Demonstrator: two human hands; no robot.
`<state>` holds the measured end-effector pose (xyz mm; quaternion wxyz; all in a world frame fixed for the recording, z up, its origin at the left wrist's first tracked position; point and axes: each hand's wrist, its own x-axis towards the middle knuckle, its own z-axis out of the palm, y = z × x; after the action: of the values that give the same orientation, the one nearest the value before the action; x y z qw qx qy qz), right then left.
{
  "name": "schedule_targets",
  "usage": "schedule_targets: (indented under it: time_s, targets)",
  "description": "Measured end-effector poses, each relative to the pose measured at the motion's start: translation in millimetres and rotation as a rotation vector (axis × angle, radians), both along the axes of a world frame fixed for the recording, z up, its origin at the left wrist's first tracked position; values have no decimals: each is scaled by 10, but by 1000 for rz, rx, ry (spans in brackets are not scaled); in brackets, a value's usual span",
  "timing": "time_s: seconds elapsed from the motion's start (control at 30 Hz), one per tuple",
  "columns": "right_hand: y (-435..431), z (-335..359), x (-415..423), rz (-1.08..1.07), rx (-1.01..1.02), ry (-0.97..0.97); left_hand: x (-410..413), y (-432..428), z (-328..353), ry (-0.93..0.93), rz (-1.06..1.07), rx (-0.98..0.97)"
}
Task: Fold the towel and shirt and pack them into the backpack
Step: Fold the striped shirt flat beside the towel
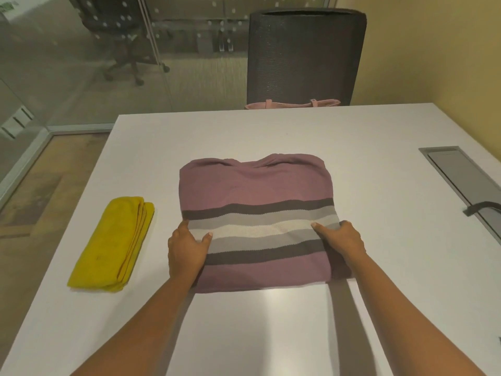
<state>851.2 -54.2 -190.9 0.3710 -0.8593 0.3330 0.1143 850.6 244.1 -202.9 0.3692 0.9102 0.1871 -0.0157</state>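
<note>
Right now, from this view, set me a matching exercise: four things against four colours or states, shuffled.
1 towel
2 shirt
3 chair
4 bag

A dark grey mesh
B yellow, folded, untouched
C pink
D striped, held by left hand and right hand

Pairs: 1-B, 2-D, 3-A, 4-C

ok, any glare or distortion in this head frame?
Head view: wide-angle bowing slightly curves the table edges; soft glare patch on it near the camera; arms throw shadows below the shirt; glass wall hazy with reflections; towel sharp.
</note>
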Motion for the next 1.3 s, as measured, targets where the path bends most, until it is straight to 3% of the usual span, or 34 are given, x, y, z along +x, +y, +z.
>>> schedule_targets:
  time_s: [0.13, 0.27, 0.4, 0.63, 1.03, 1.2, 1.3]
  targets:
    - [-80, 44, -113, 46, 93, 79, -16, 35, 188, 198, 145, -181]
    - [-137, 121, -243, 33, 223, 153, -108, 161, 208, 384, 112, -296]
    - [-199, 204, -317, 8, 337, 143, -201, 227, 313, 437, 136, -516]
    - [-222, 523, -256, -261, 745, -337, -73, 236, 787, 135, 196, -790]
    - [45, 1580, -329, -468, 1064, -1021, 115, 277, 1842, -313, 347, -1262]
    - [101, 1866, -259, -426, 1118, -1173, 210, 337, 2112, -414, 286, -1469]
    - [126, 1812, -118, -407, 1101, -1088, 377, 381, 1983, -391, 314, -1495]
